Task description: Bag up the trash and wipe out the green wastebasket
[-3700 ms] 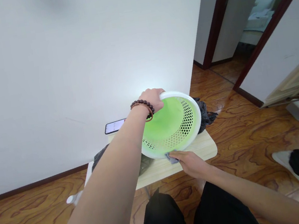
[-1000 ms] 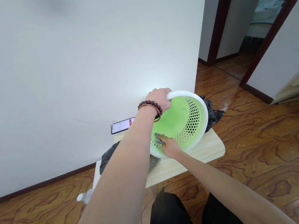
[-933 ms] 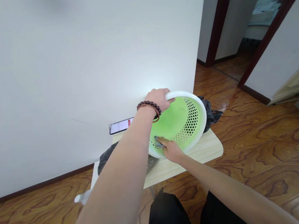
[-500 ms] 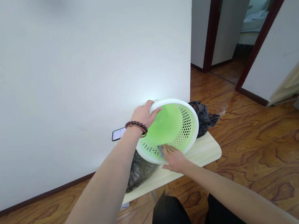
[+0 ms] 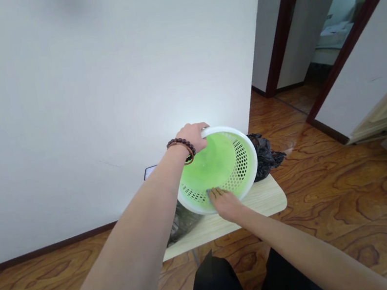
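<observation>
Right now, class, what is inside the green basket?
Inside the green basket, the right hand holds a grey cloth at the perforated side. That hand hides most of the cloth; the left hand, gripping the rim, covers some inner wall.

1 bright patch on wall (image 5: 103, 95), dim doorway (image 5: 306, 22), glare on floor (image 5: 335, 195)

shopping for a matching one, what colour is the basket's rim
The rim of the basket is white, best seen in the head view.

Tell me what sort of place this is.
Probably a home, though not certain: a wood-patterned floor, a dark red door frame and a perforated green basket suggest it.
</observation>
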`<state>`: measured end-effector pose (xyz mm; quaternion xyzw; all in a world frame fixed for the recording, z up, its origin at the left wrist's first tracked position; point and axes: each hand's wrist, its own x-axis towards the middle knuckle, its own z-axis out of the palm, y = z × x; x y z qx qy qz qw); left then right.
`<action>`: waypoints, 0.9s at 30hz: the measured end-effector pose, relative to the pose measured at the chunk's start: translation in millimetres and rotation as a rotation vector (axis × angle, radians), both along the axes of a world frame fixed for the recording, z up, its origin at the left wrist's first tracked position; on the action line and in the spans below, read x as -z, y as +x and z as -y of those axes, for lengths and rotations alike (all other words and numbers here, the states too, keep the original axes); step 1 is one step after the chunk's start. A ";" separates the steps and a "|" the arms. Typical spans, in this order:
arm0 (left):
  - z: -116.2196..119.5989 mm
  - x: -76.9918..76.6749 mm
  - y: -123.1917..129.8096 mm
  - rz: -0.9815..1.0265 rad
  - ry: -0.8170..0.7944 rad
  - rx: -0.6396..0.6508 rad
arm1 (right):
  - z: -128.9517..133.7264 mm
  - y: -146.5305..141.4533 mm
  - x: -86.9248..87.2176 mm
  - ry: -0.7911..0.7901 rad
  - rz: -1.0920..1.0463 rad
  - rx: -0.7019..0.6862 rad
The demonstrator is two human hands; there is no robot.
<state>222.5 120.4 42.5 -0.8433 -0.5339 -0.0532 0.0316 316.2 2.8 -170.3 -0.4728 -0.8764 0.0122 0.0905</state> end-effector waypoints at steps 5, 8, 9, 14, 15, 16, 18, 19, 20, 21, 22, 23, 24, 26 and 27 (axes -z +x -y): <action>9.5 2.0 -5.7 -0.178 0.125 -0.021 | -14.3 23.2 -17.2 -0.346 -0.168 -0.217; 9.5 0.4 -5.6 -0.204 0.106 -0.042 | -17.7 22.9 -24.3 -0.441 -0.236 -0.208; 9.2 -0.3 -4.5 -0.206 0.096 -0.049 | -17.0 19.8 -25.3 -0.426 -0.234 -0.169; 9.0 -2.4 3.4 -0.199 0.067 -0.071 | -12.5 -0.2 -24.4 -0.267 -0.104 0.068; 9.0 -2.3 4.4 -0.196 0.066 -0.075 | -13.2 -2.3 -24.7 -0.257 -0.061 0.087; 8.9 -2.1 5.2 -0.192 0.064 -0.079 | -14.7 -3.2 -25.5 -0.252 -0.018 0.090; 8.4 -1.4 6.1 -0.181 0.061 -0.084 | -19.6 -2.7 -28.1 -0.244 0.057 0.063; 8.1 -1.1 6.4 -0.176 0.058 -0.085 | -22.8 -1.7 -29.6 -0.242 0.089 0.041; 7.7 -0.8 6.8 -0.173 0.055 -0.087 | -26.3 -0.7 -31.1 -0.244 0.118 0.022; 7.4 -0.6 7.2 -0.169 0.054 -0.085 | -30.0 0.1 -32.5 -0.249 0.142 0.009; 7.1 -0.5 7.6 -0.165 0.053 -0.081 | -33.9 0.6 -33.8 -0.256 0.159 0.005; 7.0 -0.6 8.1 -0.160 0.053 -0.075 | -37.9 0.7 -35.1 -0.263 0.168 0.011; 7.0 -0.7 8.5 -0.157 0.056 -0.072 | -41.9 0.5 -36.4 -0.268 0.172 0.022; 7.3 -1.2 9.2 -0.160 0.065 -0.069 | -50.1 -0.5 -39.1 -0.265 0.142 0.058; 7.6 -1.5 9.3 -0.165 0.071 -0.070 | -54.1 -1.0 -40.5 -0.247 0.107 0.086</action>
